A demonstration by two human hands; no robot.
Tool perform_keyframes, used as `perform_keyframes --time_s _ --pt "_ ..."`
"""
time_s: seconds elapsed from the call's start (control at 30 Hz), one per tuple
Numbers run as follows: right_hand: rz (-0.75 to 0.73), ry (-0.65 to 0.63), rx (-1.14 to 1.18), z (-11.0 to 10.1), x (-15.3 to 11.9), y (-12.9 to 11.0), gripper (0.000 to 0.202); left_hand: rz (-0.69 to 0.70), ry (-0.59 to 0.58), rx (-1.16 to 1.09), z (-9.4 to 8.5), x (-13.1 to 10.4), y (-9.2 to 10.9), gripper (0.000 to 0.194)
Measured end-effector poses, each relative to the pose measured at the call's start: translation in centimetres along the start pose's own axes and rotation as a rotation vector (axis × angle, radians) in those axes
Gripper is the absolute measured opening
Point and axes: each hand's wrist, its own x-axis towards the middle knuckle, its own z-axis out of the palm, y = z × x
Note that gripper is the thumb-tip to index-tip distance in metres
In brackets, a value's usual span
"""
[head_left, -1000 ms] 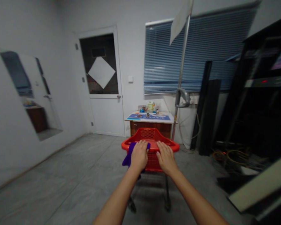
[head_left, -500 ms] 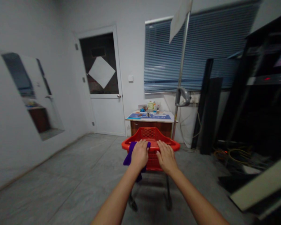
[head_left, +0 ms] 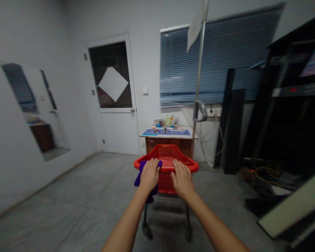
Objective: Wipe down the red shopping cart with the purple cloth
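Observation:
A small red shopping cart stands directly before me, its basket on dark metal legs with wheels. My left hand is closed over the left part of its rear bar, with a purple cloth under the palm. The cloth hangs down on both sides of that hand. Just right of centre, my right hand curls over the same red bar, its fingertips on top and its thumb toward the middle. Both arms reach forward, and the palms are hidden from view.
Ahead is a low desk with bottles and small items. A metal pole with a grey handle rises beside it. A white door and mirror are left. Dark racks and loose cables occupy the right.
The view has tilted and turned slightly, so the room sits a little lower and further left. Both hands keep their places on the cart's bar, the cloth still under the left.

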Motion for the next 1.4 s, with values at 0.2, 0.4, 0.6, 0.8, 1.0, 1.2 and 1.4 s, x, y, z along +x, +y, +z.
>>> perform_keyframes --time_s 0.2,0.4,0.6,0.8,1.0,1.2,1.4 --pt "-0.050 -0.055 0.016 -0.3 0.0 -1.1 0.054 0.054 -0.034 0.011 0.5 0.6 1.6 0.036" --pt "-0.074 -0.061 -0.024 -2.3 -0.6 0.8 0.053 0.015 -0.005 -0.004 -0.3 0.1 -0.9 0.035" --pt "-0.045 -0.062 -0.020 -1.8 -0.7 0.6 0.050 -0.017 -0.013 0.022 -0.2 0.6 0.7 0.034" --pt "-0.076 -0.068 -0.021 -1.8 -0.7 1.7 0.052 0.100 -0.086 -0.046 0.2 1.4 2.1 0.037" --pt "-0.066 -0.006 -0.025 -1.9 -1.3 4.2 0.049 0.000 -0.047 -0.039 -0.2 1.1 -0.2 0.034" --pt "-0.058 0.022 -0.019 -1.2 -1.2 3.6 0.050 0.037 -0.073 -0.020 -0.1 1.4 2.3 0.036" --pt "-0.071 0.005 -0.012 -1.8 -1.2 4.0 0.048 0.120 -0.095 -0.057 0.2 1.3 2.3 0.037"
